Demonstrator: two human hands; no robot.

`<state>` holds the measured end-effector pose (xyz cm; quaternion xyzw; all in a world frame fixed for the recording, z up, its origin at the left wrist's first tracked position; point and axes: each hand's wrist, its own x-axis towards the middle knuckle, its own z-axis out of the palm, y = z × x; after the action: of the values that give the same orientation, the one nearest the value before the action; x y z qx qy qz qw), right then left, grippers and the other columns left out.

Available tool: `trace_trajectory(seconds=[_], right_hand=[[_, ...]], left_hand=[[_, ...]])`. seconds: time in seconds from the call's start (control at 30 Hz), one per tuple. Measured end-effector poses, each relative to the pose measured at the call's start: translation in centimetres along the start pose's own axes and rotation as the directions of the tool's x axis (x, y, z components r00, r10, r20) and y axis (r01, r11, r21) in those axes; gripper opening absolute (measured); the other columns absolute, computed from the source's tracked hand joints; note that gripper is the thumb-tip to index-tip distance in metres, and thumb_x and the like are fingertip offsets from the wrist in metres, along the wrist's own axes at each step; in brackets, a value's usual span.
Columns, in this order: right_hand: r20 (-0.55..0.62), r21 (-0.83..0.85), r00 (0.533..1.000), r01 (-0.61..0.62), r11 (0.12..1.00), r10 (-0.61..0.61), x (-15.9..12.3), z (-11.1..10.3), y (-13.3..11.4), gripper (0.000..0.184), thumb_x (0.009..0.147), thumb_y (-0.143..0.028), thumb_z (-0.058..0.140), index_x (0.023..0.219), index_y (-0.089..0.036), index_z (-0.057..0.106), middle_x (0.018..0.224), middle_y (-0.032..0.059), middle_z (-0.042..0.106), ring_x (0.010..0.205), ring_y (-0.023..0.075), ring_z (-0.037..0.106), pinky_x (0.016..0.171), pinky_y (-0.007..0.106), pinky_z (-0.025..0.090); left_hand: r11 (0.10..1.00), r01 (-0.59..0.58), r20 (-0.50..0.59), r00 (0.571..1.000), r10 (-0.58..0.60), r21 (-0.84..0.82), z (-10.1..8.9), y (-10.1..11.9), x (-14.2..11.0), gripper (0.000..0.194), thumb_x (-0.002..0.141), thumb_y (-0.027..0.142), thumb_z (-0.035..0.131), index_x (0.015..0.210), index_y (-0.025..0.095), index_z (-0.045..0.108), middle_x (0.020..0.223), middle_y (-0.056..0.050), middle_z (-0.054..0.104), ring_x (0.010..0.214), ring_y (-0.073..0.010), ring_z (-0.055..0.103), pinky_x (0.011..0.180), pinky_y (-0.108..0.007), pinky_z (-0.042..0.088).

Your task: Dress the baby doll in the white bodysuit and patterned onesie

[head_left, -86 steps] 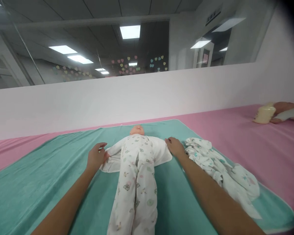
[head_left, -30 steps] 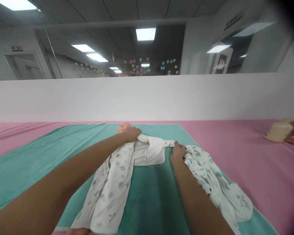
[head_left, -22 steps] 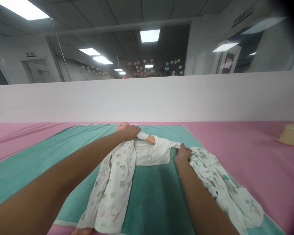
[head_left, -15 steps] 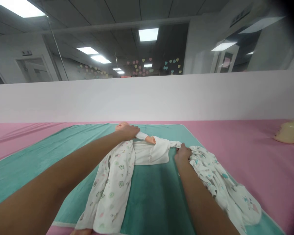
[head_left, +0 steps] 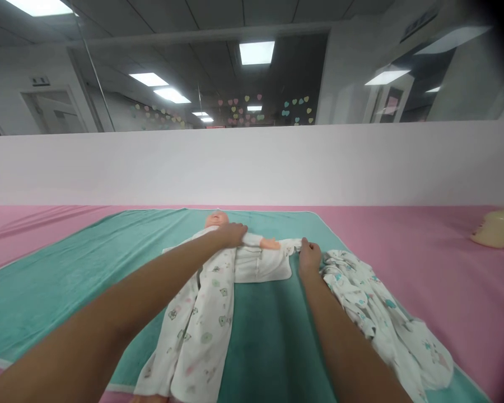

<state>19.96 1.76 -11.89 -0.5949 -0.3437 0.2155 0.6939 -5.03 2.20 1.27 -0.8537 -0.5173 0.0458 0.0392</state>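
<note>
A baby doll (head_left: 217,219) lies on its back, dressed in white patterned trousers (head_left: 204,330). One of its arms is stretched to the right, the doll's hand (head_left: 271,244) poking out of a white cuff. My left hand (head_left: 235,234) is closed around that arm near the shoulder, its fingertips partly hidden. The open side of a white baby shirt (head_left: 264,266) is spread under and below the arm. Past the doll's fingers, my right hand (head_left: 309,257) pinches the end of the shirt's sleeve (head_left: 293,245) and holds it out taut.
Crumpled white patterned baby clothes (head_left: 373,313) lie right of my right forearm. Everything rests on a teal cloth (head_left: 273,336) over a pink surface (head_left: 403,235). A pale yellow object (head_left: 495,226) stands at the far right. A white low wall (head_left: 252,168) closes off the back.
The doll's arm, bent before, now reaches straighter toward the sleeve. My left hand appears slightly farther right. My right hand still pinches the sleeve end, a little higher in view.
</note>
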Motion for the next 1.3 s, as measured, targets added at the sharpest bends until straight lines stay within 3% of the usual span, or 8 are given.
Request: trace_trajectory(seconds=[0.2,0.3,0.43,0.53,0.63,0.97,1.23,1.3], right_hand=[[-0.038,-0.168,0.966,0.246,0.955,-0.256,-1.8,0.0,-3.5,0.019,0.072,-0.035,0.056,0.077,-0.020,0.048,0.081,0.0040,0.049,0.082,0.0196,0.046,0.080,0.035,0.038],[0.171,-0.163,0.851,0.521,0.838,-0.497,-5.0,1.1,-5.5,0.020,0.076,-0.035,0.053,0.088,-0.019,0.051,0.099,0.0094,0.050,0.102,0.0235,0.044,0.094,0.041,0.033],[0.592,0.059,0.609,0.621,0.782,-0.528,-12.4,3.1,-8.1,0.036,0.083,-0.038,0.049,0.115,-0.023,0.047,0.126,0.0099,0.045,0.116,0.0230,0.042,0.097,0.041,0.036],[0.816,0.248,0.186,0.742,0.623,-0.547,-17.5,3.7,-10.1,0.029,0.084,-0.034,0.050,0.112,-0.028,0.053,0.131,0.0035,0.047,0.126,0.0215,0.035,0.108,0.044,0.020],[0.852,0.337,-0.015,0.781,0.526,-0.523,-20.1,3.8,-11.5,0.012,0.085,-0.026,0.049,0.085,-0.026,0.062,0.115,0.0003,0.058,0.112,0.0172,0.049,0.110,0.045,0.011],[0.901,0.382,-0.217,0.808,0.449,-0.377,-21.7,3.5,-12.7,0.026,0.083,-0.024,0.049,0.057,-0.022,0.049,0.055,-0.0040,0.054,0.067,0.0128,0.052,0.104,0.041,0.026],[0.923,0.324,-0.126,0.762,0.560,-0.364,-20.6,3.2,-11.9,0.041,0.085,-0.024,0.045,0.047,-0.020,0.032,0.045,-0.0063,0.033,0.047,0.0094,0.035,0.095,0.036,0.036],[0.912,0.311,-0.051,0.731,0.607,-0.407,-20.4,3.5,-11.3,0.037,0.086,-0.024,0.044,0.050,-0.021,0.040,0.048,-0.0051,0.039,0.049,0.0101,0.040,0.091,0.036,0.039]], left_hand=[[0.989,0.017,-0.117,0.993,-0.034,-0.145,1.1,-1.0,-4.5,0.044,0.087,0.047,0.034,0.124,0.026,0.045,0.130,-0.004,0.050,0.116,-0.0233,0.048,0.092,-0.034,0.040],[0.960,0.040,-0.256,0.960,-0.114,-0.276,2.2,-3.2,-8.7,0.047,0.088,0.048,0.032,0.128,0.026,0.042,0.136,-0.003,0.044,0.124,-0.0236,0.038,0.102,-0.038,0.032],[0.868,0.030,-0.269,0.945,-0.186,-0.495,4.5,-5.1,-12.8,0.064,0.083,0.054,0.041,0.138,0.024,0.028,0.148,-0.005,0.023,0.134,-0.0224,0.022,0.108,-0.036,0.025],[0.820,-0.050,-0.281,0.950,-0.137,-0.570,6.0,-5.8,-14.1,0.077,0.075,0.051,0.056,0.140,0.028,0.023,0.151,-0.002,0.011,0.137,-0.0232,0.015,0.109,-0.037,0.023],[0.760,-0.127,-0.335,0.934,-0.126,-0.637,7.2,-6.3,-14.4,0.077,0.072,0.040,0.062,0.139,0.030,0.025,0.151,0.000,0.010,0.137,-0.0230,0.014,0.110,-0.038,0.024],[0.596,-0.269,-0.445,0.880,-0.167,-0.756,9.4,-7.4,-15.6,0.063,0.073,0.035,0.064,0.131,0.028,0.040,0.148,0.000,0.020,0.136,-0.0239,0.017,0.112,-0.039,0.022],[0.633,-0.261,-0.462,0.870,-0.173,-0.728,9.2,-6.7,-16.0,0.060,0.073,0.038,0.064,0.129,0.030,0.042,0.147,0.000,0.023,0.135,-0.0232,0.020,0.111,-0.038,0.024],[0.656,-0.260,-0.483,0.857,-0.181,-0.708,9.3,-6.7,-15.9,0.056,0.076,0.039,0.061,0.128,0.029,0.043,0.146,0.000,0.026,0.134,-0.0217,0.023,0.111,-0.037,0.024]])
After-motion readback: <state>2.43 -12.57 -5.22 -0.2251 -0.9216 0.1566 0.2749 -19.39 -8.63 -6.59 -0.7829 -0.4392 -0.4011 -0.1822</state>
